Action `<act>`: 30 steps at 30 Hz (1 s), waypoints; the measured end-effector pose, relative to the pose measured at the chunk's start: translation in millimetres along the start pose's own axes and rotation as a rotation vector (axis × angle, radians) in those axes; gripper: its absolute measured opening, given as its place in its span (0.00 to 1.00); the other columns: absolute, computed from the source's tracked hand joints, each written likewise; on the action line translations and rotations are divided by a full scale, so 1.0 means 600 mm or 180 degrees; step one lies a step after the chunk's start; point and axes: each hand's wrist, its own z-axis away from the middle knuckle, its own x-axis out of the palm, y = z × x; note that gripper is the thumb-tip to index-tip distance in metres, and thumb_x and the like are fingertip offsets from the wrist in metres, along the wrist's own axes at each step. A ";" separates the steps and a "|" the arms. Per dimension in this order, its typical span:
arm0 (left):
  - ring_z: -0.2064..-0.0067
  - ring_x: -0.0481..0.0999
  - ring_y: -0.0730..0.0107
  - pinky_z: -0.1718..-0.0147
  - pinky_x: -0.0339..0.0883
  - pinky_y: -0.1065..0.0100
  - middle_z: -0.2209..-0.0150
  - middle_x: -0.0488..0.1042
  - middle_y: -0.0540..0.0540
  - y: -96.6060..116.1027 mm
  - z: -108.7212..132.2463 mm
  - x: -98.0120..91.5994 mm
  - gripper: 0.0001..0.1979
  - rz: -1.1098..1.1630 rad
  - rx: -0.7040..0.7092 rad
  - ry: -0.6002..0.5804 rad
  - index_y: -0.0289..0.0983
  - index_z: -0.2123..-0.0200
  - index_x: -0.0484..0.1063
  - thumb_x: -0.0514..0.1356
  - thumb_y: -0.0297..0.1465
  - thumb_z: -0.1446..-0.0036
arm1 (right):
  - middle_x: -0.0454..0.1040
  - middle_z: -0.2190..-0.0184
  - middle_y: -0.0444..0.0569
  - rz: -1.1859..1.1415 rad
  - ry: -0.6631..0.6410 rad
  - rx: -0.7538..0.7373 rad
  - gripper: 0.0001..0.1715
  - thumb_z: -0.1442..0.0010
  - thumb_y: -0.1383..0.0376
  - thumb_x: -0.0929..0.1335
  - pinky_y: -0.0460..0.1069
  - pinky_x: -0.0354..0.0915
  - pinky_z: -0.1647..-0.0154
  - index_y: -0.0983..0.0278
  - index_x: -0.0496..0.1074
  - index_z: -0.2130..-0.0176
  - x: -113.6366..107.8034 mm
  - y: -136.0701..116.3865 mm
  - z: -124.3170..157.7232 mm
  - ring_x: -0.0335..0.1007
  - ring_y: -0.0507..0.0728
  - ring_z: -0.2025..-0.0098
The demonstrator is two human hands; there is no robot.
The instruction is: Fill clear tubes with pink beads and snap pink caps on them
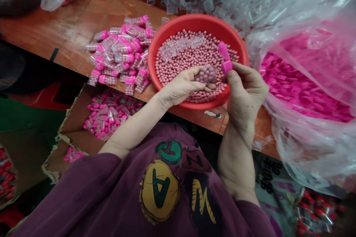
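Above the red plastic basin (205, 104) at the near edge of the worktop (69, 26), the left hand (184, 84) pinches an uncapped, bead-filled clear plastic tube (206, 74), the right hand (244, 90) a pink plastic cap (226, 67); filled pink-capped tubes (126, 49) lie heaped, empty clear tubes (208, 3) remain.

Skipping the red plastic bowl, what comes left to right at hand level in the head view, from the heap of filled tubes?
Heap of clear pink-capped plastic tubes, left hand holding clear plastic tube of pink beads, pink plastic flip-top cap, right hand pinching it, translucent plastic bag of pink caps.
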 end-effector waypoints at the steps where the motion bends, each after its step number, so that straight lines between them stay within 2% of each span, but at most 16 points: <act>1: 0.47 0.89 0.60 0.40 0.80 0.59 0.50 0.87 0.43 -0.001 0.000 -0.001 0.22 -0.0026 0.0027 -0.0027 0.37 0.47 0.78 0.72 0.23 0.45 | 0.89 0.48 0.50 -0.0024 0.0015 -0.0020 0.24 0.32 0.41 0.81 0.73 0.82 0.37 0.52 0.87 0.46 0.000 0.003 0.000 0.87 0.67 0.50; 3: 0.52 0.89 0.64 0.42 0.81 0.60 0.53 0.87 0.44 -0.002 -0.001 -0.002 0.18 -0.0015 0.0071 -0.0071 0.37 0.49 0.78 0.71 0.24 0.43 | 0.90 0.50 0.49 -0.0084 0.0103 -0.0064 0.25 0.34 0.43 0.82 0.70 0.84 0.40 0.54 0.88 0.47 0.000 0.010 -0.001 0.87 0.65 0.53; 6: 0.57 0.87 0.69 0.50 0.80 0.65 0.54 0.86 0.44 -0.001 -0.003 -0.002 0.14 0.0040 0.0077 -0.0089 0.36 0.51 0.78 0.70 0.24 0.41 | 0.89 0.51 0.47 -0.0001 0.0042 -0.0158 0.22 0.31 0.44 0.80 0.67 0.85 0.41 0.53 0.88 0.46 0.000 0.014 -0.003 0.88 0.63 0.52; 11: 0.64 0.80 0.75 0.65 0.67 0.71 0.60 0.83 0.47 0.001 -0.003 0.003 0.11 -0.0040 -0.0075 0.0078 0.35 0.54 0.80 0.69 0.25 0.41 | 0.88 0.51 0.48 0.0515 -0.0376 -0.0514 0.16 0.26 0.48 0.76 0.66 0.82 0.35 0.53 0.88 0.47 -0.007 -0.006 -0.009 0.87 0.63 0.47; 16: 0.67 0.75 0.76 0.67 0.61 0.70 0.63 0.81 0.47 0.013 0.004 0.012 0.06 -0.0065 -0.0285 0.0054 0.34 0.60 0.79 0.68 0.23 0.42 | 0.89 0.50 0.49 0.0603 -0.0643 -0.0607 0.11 0.27 0.52 0.76 0.64 0.82 0.38 0.54 0.88 0.51 -0.009 -0.024 -0.013 0.86 0.63 0.47; 22: 0.72 0.69 0.75 0.69 0.56 0.66 0.68 0.79 0.46 0.027 0.006 0.019 0.04 0.0014 -0.0633 0.0104 0.34 0.63 0.76 0.63 0.21 0.40 | 0.88 0.52 0.49 0.0816 -0.0890 -0.0573 0.09 0.26 0.53 0.76 0.67 0.81 0.36 0.52 0.88 0.53 -0.023 -0.020 -0.021 0.86 0.65 0.47; 25: 0.73 0.70 0.77 0.72 0.57 0.69 0.69 0.78 0.48 0.027 0.004 0.020 0.04 0.0067 -0.0645 0.0095 0.34 0.64 0.75 0.63 0.21 0.40 | 0.87 0.49 0.52 0.1048 -0.0683 -0.0813 0.09 0.24 0.55 0.75 0.71 0.78 0.33 0.50 0.88 0.51 -0.033 -0.015 -0.024 0.84 0.68 0.44; 27: 0.72 0.73 0.78 0.72 0.61 0.71 0.68 0.78 0.49 0.025 0.002 0.020 0.05 0.0101 -0.0609 0.0118 0.34 0.63 0.76 0.63 0.20 0.40 | 0.87 0.48 0.53 0.1051 -0.0453 -0.0881 0.09 0.24 0.56 0.75 0.70 0.79 0.34 0.50 0.88 0.50 -0.033 -0.014 -0.022 0.84 0.68 0.44; 30: 0.70 0.78 0.77 0.71 0.64 0.72 0.66 0.79 0.49 0.022 0.000 0.019 0.05 0.0105 -0.0570 0.0220 0.34 0.60 0.77 0.65 0.21 0.38 | 0.89 0.51 0.50 0.0728 -0.0258 -0.0613 0.10 0.27 0.55 0.77 0.64 0.82 0.41 0.54 0.89 0.49 -0.019 -0.013 -0.013 0.86 0.63 0.50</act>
